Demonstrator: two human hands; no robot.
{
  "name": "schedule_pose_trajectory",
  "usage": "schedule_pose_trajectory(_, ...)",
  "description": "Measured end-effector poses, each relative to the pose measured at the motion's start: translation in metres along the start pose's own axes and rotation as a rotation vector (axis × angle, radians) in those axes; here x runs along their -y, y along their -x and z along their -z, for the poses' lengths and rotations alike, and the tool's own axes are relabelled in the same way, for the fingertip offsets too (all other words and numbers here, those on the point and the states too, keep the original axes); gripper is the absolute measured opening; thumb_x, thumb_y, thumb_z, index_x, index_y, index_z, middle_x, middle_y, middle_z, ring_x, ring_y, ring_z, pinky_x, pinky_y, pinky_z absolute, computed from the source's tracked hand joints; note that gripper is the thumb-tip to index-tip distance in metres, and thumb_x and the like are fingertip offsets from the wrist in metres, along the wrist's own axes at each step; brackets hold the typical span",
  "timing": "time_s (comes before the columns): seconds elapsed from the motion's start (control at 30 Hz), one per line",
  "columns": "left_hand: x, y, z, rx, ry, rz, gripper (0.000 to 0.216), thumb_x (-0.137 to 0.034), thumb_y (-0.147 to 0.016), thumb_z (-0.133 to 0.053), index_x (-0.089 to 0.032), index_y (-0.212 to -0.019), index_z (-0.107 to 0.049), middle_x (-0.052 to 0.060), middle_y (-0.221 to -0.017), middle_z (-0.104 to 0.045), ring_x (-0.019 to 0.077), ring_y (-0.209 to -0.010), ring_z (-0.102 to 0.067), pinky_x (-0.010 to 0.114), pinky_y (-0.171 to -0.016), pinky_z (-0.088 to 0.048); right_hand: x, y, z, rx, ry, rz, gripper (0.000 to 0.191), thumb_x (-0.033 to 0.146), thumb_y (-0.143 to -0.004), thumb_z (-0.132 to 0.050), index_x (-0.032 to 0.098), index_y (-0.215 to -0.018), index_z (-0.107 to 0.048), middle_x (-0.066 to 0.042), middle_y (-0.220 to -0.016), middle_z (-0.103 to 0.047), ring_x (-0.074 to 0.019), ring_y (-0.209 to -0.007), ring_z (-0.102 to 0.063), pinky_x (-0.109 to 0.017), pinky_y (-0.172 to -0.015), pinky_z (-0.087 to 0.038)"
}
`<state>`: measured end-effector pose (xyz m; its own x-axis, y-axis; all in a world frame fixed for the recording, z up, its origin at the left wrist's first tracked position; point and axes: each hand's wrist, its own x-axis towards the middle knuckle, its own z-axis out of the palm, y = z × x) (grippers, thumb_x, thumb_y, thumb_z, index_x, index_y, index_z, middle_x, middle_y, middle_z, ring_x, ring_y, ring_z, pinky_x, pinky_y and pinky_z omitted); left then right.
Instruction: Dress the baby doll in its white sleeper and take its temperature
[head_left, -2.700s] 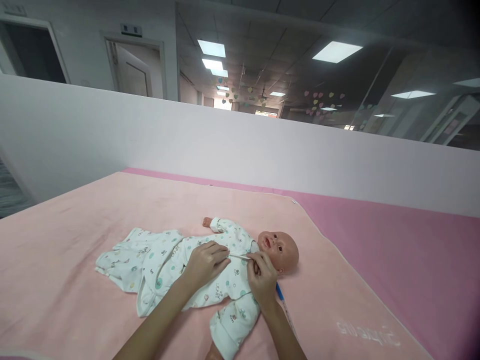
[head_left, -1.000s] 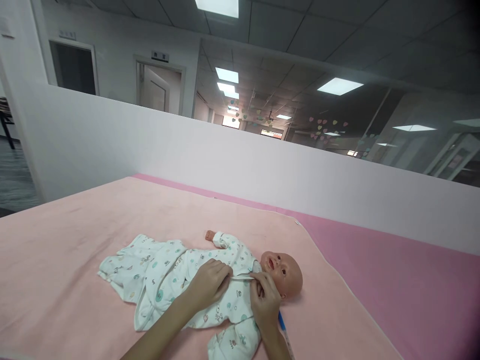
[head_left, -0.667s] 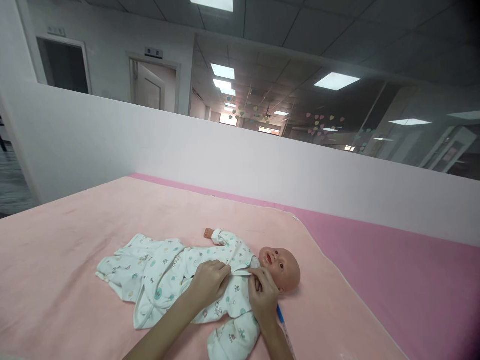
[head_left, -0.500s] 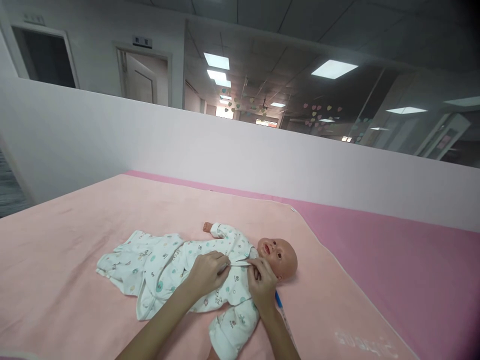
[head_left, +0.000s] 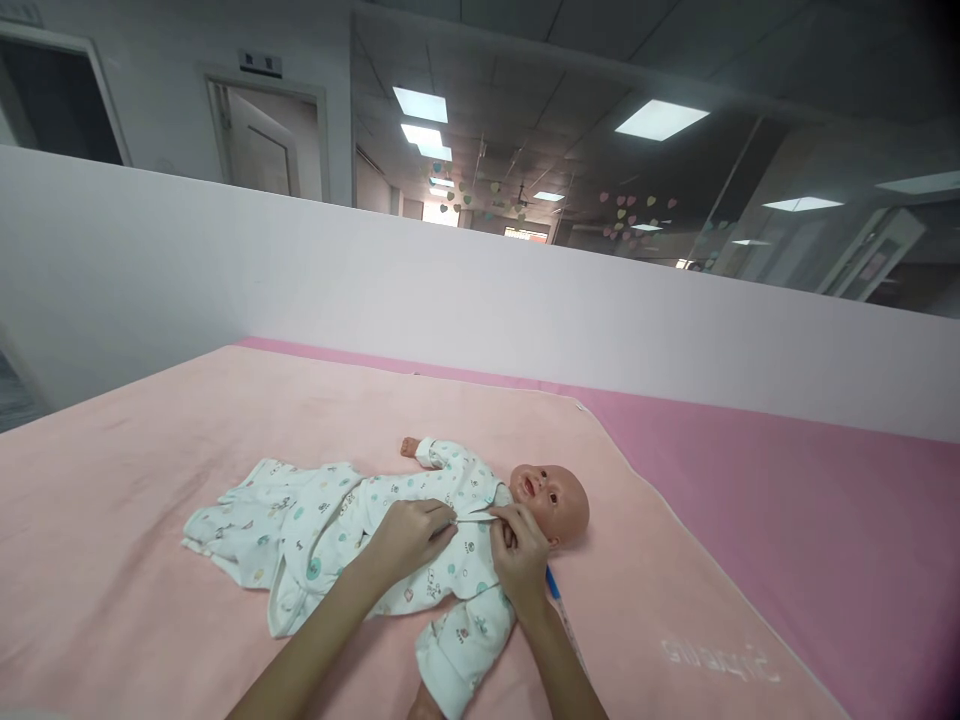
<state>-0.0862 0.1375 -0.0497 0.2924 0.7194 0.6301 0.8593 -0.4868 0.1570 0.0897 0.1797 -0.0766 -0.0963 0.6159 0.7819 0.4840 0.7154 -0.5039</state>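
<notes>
A baby doll (head_left: 564, 503) lies on its back, its head to the right. It wears a white baby gown (head_left: 322, 520) printed with small green and grey figures, the lower part spread flat to the left. Over the chest, my left hand (head_left: 417, 535) pinches the front edge of the gown. My right hand (head_left: 520, 552) grips the same edge close to the doll's neck, fingers curled. Between the two hands a short strip of the white edge is stretched. The fingertips partly hide what they pinch.
A pink blanket (head_left: 150, 430) covers the surface under the doll, with a darker pink mat (head_left: 780, 490) beyond its right edge. Beside my right wrist lies a thin blue-ended stick (head_left: 553, 582), partly hidden. A low white wall (head_left: 450, 290) with glass above runs along the back.
The camera view has shifted slightly, so the scene sits a little higher and further left. Both hands keep their hold on the gown's edge.
</notes>
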Motion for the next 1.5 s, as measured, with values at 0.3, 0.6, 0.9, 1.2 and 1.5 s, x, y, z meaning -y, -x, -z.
schedule_pose_trajectory(0.3, -0.003, 0.002, -0.013, -0.09, -0.116, 0.049, 0.018, -0.019, -0.08, -0.043, -0.02, -0.075, -0.06, -0.002, -0.064, -0.066, 0.0096, -0.054, -0.059, 0.019, -0.048, -0.04, -0.001, 0.0, 0.0, 0.009, 0.019, -0.014, 0.019, 0.012, -0.076, -0.045, 0.018, -0.079, -0.063, -0.001, -0.069, -0.055, -0.0064, -0.045, -0.04, -0.021, -0.048, -0.037)
schedule_pose_trajectory(0.6, -0.003, 0.004, -0.011, -0.119, -0.105, 0.066, 0.014, -0.017, -0.079, -0.043, -0.02, -0.076, -0.057, -0.004, -0.061, -0.062, 0.0094, -0.054, -0.058, 0.019, -0.047, -0.04, -0.001, 0.0, 0.0, -0.006, 0.019, 0.001, 0.018, 0.012, -0.076, -0.045, 0.018, -0.078, -0.062, -0.001, -0.069, -0.055, -0.0062, -0.046, -0.041, -0.02, -0.048, -0.036)
schedule_pose_trajectory(0.9, -0.005, 0.003, -0.001, -0.019, 0.137, 0.229, 0.015, -0.017, -0.077, -0.042, -0.022, -0.084, -0.055, -0.003, -0.076, -0.062, 0.0076, -0.058, -0.054, 0.019, -0.053, -0.041, -0.001, 0.0, 0.0, -0.036, 0.045, 0.05, 0.018, 0.011, -0.076, -0.045, 0.017, -0.078, -0.063, -0.002, -0.071, -0.057, -0.0054, -0.045, -0.042, -0.019, -0.046, -0.037)
schedule_pose_trajectory(1.2, 0.008, 0.02, 0.034, 0.146, 0.449, 0.368, 0.021, -0.033, -0.078, -0.049, -0.025, -0.094, -0.061, 0.002, -0.097, -0.06, 0.015, -0.09, -0.056, 0.028, -0.08, -0.047, -0.004, -0.001, 0.002, -0.144, 0.111, 0.135, 0.018, 0.006, -0.075, -0.047, 0.017, -0.077, -0.062, -0.003, -0.071, -0.057, -0.0069, -0.049, -0.045, -0.02, -0.048, -0.04)
schedule_pose_trajectory(1.5, 0.013, 0.049, 0.031, 0.004, 0.36, 0.436, 0.021, -0.032, -0.081, -0.046, -0.026, -0.091, -0.065, 0.002, -0.099, -0.063, 0.0151, -0.095, -0.056, 0.029, -0.084, -0.048, -0.002, -0.003, 0.002, -0.14, 0.085, 0.14, 0.018, 0.005, -0.074, -0.048, 0.016, -0.077, -0.061, -0.002, -0.071, -0.055, -0.0054, -0.048, -0.043, -0.019, -0.046, -0.039)
